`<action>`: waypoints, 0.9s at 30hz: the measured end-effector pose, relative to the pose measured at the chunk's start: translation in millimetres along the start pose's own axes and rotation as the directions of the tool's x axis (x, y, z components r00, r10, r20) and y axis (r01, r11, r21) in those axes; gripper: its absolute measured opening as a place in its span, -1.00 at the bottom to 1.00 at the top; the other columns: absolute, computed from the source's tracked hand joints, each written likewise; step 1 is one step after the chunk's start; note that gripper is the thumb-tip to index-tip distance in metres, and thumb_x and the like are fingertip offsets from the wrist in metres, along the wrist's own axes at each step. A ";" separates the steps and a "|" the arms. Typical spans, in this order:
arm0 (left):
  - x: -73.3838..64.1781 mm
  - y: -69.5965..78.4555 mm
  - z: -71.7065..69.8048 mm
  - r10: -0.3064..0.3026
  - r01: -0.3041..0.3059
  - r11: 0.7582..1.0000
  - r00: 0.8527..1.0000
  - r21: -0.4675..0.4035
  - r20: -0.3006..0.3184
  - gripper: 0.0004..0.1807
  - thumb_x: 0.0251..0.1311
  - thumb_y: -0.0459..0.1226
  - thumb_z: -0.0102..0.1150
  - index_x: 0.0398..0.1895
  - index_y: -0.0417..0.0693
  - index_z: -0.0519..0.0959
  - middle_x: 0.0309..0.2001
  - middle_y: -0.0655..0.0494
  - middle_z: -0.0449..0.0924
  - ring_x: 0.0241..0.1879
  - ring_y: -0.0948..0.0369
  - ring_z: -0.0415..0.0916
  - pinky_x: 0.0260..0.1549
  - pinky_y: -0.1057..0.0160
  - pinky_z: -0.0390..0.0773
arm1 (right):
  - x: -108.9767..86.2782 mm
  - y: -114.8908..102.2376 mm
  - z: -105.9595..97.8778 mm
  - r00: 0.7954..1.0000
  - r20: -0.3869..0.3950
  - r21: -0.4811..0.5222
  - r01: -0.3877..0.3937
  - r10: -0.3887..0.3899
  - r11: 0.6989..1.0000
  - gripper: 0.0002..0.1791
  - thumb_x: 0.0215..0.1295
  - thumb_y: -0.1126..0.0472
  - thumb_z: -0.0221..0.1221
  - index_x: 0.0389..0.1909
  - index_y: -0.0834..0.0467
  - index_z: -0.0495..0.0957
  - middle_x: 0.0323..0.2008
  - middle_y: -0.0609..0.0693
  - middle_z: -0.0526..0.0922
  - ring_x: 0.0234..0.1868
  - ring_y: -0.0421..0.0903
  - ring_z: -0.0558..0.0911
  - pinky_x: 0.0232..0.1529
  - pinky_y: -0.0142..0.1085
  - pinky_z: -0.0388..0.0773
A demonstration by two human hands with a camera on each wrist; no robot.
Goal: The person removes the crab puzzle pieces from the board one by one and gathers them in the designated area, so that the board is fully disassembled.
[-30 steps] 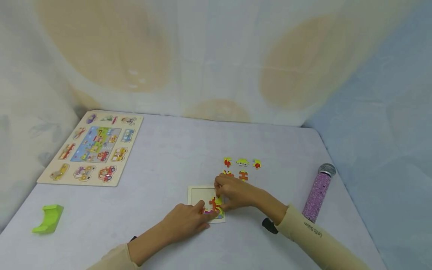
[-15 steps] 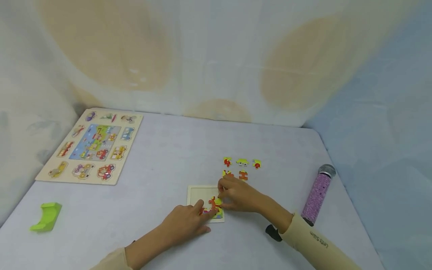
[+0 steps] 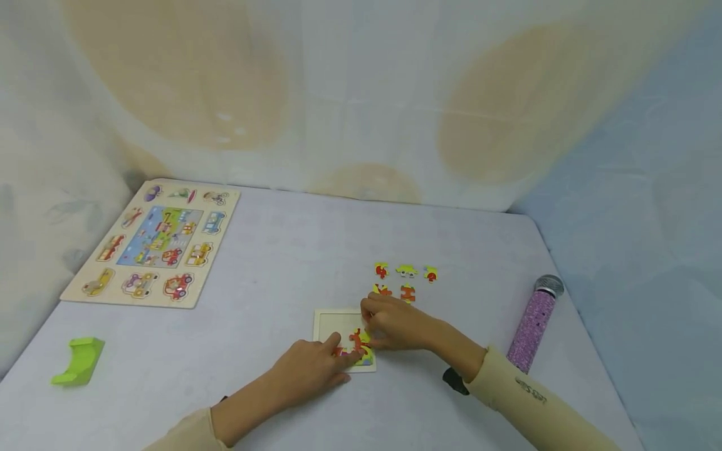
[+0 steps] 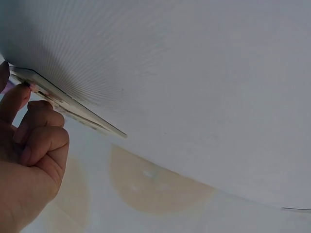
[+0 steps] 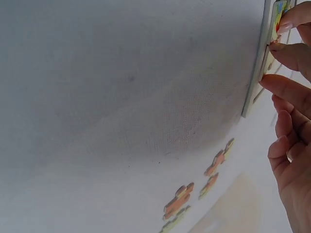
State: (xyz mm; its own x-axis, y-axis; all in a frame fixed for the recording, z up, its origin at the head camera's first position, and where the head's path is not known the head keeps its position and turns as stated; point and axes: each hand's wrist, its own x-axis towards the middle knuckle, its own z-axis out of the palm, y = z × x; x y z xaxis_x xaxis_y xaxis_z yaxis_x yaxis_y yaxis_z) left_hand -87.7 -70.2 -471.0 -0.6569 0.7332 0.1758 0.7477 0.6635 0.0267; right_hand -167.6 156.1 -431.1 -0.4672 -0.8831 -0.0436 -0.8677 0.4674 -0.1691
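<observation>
A small wooden puzzle tray (image 3: 317, 329) lies at the front middle of the table, with joined red, yellow and purple jigsaw pieces (image 3: 359, 341) in its lower right part. My left hand (image 3: 307, 374) presses a straight index finger on those pieces from the left; its other fingers are folded in the left wrist view. From the right, my right hand (image 3: 402, 322) holds a yellow-edged jigsaw piece (image 3: 367, 334) at the tray's right side between thumb and index finger. The right wrist view shows both fingertips at the tray's rim (image 5: 252, 92). My hands partly cover the pieces.
Several loose jigsaw pieces (image 3: 406, 271) lie in two rows behind the tray. A wooden vehicle peg puzzle (image 3: 192, 294) rests at the back left, a green curved block (image 3: 81, 361) at the front left. To the right lies a purple glittery microphone (image 3: 531, 329), partly behind my right sleeve.
My left finger stays on the pieces. The right hand shifts only slightly at the tray's right side. The loose pieces keep their places.
</observation>
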 end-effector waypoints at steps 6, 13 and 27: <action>1.6 -1.1 -2.2 -0.016 0.016 1.000 1.000 -0.011 0.018 -0.61 0.25 0.02 0.27 0.16 0.43 0.59 -0.29 0.11 0.50 -0.74 0.31 0.15 -0.75 0.36 0.19 | 2.0 5.1 1.7 0.999 -0.045 0.068 0.011 -0.008 0.998 -0.80 0.07 0.11 0.42 -0.57 0.11 0.63 -0.30 -0.14 0.37 -0.18 -0.23 0.36 -0.17 -0.46 0.39; 1.6 -1.8 -1.6 0.000 0.000 1.000 1.000 0.005 0.012 -0.62 0.26 0.03 0.25 0.15 0.45 0.60 -0.30 0.13 0.52 -0.76 0.33 0.08 -0.76 0.37 0.14 | 6.1 8.5 1.2 1.000 -0.012 0.103 0.015 -0.014 0.995 -0.80 0.03 0.11 0.43 -0.59 0.11 0.64 -0.29 -0.14 0.38 -0.16 -0.24 0.35 -0.16 -0.49 0.40; -2.2 -1.8 -3.2 -0.013 0.013 1.000 0.999 -0.004 0.042 -0.62 0.30 0.03 0.20 0.18 0.48 0.58 -0.39 0.16 0.40 -0.75 0.31 0.06 -0.74 0.35 0.15 | 1.0 16.4 -9.9 0.997 -0.006 0.187 -0.070 0.072 0.980 -0.83 0.02 0.14 0.43 -0.38 0.12 0.72 -0.24 -0.13 0.38 -0.07 -0.20 0.37 -0.02 -0.37 0.43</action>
State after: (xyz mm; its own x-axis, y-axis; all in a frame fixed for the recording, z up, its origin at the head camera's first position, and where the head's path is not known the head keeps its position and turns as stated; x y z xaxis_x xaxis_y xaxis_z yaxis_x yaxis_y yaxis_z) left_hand -87.3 -73.5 -468.3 -0.6698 0.7304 0.1338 0.7396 0.6722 0.0332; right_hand -183.9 163.2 -424.2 -0.5295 -0.8469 -0.0499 -0.7861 0.5119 -0.3465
